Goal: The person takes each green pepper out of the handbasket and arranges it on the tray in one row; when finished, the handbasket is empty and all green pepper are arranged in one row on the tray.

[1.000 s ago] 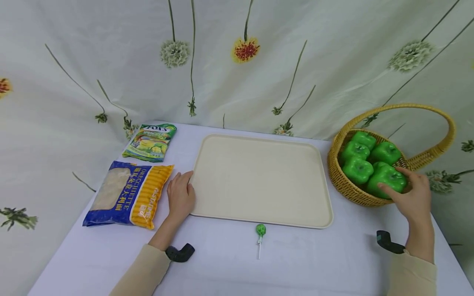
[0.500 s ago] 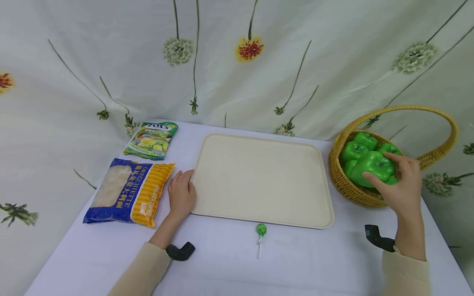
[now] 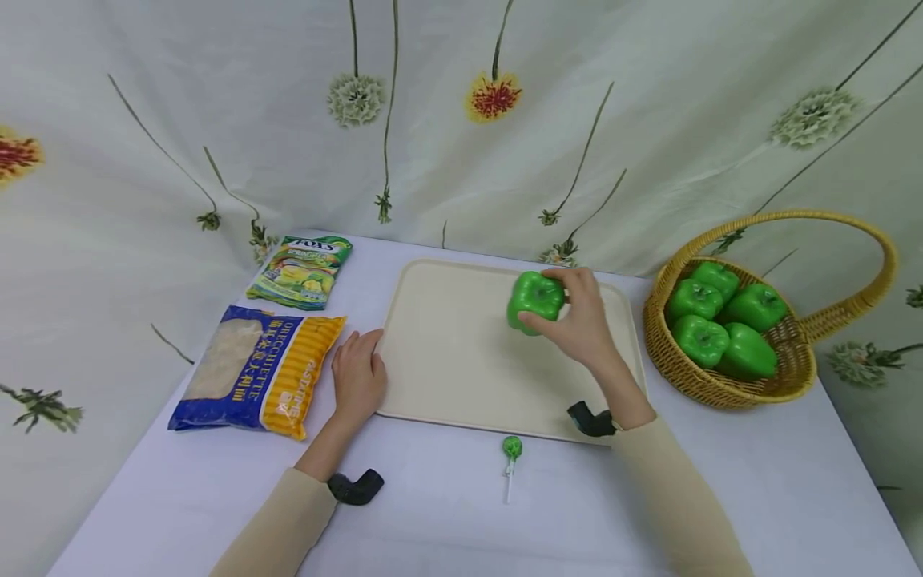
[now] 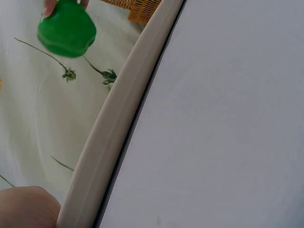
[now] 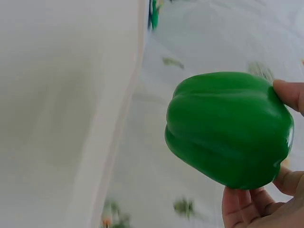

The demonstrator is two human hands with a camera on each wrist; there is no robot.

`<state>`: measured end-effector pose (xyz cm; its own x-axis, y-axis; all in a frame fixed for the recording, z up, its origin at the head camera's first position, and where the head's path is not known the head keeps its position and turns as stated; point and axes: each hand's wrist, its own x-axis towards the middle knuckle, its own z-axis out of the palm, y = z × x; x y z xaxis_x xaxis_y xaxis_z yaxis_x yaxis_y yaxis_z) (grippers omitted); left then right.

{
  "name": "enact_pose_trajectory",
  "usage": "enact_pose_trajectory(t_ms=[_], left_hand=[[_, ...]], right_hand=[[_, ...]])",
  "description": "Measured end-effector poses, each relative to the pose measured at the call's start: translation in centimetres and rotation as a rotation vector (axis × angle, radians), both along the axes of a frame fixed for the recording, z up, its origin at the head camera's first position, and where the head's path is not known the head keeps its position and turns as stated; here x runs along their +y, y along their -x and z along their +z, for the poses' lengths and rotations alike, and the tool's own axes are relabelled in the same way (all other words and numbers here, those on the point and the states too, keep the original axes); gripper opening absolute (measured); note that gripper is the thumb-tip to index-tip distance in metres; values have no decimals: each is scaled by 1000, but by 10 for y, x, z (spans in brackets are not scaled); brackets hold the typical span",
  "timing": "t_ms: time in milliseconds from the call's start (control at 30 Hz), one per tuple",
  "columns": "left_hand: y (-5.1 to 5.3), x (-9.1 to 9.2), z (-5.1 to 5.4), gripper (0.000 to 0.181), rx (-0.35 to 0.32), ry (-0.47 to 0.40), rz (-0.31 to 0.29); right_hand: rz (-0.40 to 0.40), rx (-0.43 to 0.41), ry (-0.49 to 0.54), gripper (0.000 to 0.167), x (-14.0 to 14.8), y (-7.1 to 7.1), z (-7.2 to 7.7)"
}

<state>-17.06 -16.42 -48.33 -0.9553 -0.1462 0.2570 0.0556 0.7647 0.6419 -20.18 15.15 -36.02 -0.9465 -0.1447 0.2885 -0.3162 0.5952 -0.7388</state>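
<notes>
Five green peppers (image 3: 700, 340) sit together in a wicker basket (image 3: 685, 381) with a tall arched handle, at the right end of the table (image 3: 570, 497). A sixth pepper (image 3: 535, 300) is up in the right hand (image 3: 586, 316), over the far half of a cream tray (image 3: 447, 344), right of its middle. Grip on it is firm to the eye: thumb on one side, fingers round the other. Left wrist view shows this pepper above the tray's rim, so raised and apart from the tray.

Left hand (image 3: 358, 377) rests at the tray's left edge, touching it, fingers loosely laid out. It holds no pepper.

Tray lies flat, middle of the table, rounded corners, low rim. Just off its near edge, a green lollipop (image 3: 512, 447), white stick pointing toward the person. Left of the tray, beside the left hand, a bag of pasta (image 3: 252, 369) in blue and yellow, with a clear window; beyond it, near the back, a smaller green sweets bag (image 3: 299, 272) marked FOX'S.

Both arms wear beige sleeves (image 3: 671, 489), a black device (image 3: 356, 487) at each wrist. Table covered in white. Behind it hangs a pale cloth (image 3: 288, 160) printed with long-stemmed flowers, some white and round, others yellow with red centres.
</notes>
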Motion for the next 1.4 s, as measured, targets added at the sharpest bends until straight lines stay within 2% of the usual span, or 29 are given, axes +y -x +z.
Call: enact_pose_trajectory(t_ms=[300,433,600,867,1100,1200,1400], left_hand=[[2,3,-1,38,-9,2,-6],[1,4,-2,38,0,-1,-12],[1,4,-1,38,21,7,-15],[1,4,-2,36,48,19,-6],[1,1,-2,37,26,26,-12],[0,0,-1,37,18,22,-17],[-2,-1,1,36,16,13,-16]], right_hand=[[122,-96,-24,65,-106,32,-18],[139,-118,-74,64,-137,40,-24],[140,-146,-143,64,-163,46,-29],[150,-174,-237,67,-175,44,-35],[163,-177,-280,78,-175,39,-32],[179,-170,-266,81,-171,35,-29],[215,-138,-174,84,-150,24,-20]])
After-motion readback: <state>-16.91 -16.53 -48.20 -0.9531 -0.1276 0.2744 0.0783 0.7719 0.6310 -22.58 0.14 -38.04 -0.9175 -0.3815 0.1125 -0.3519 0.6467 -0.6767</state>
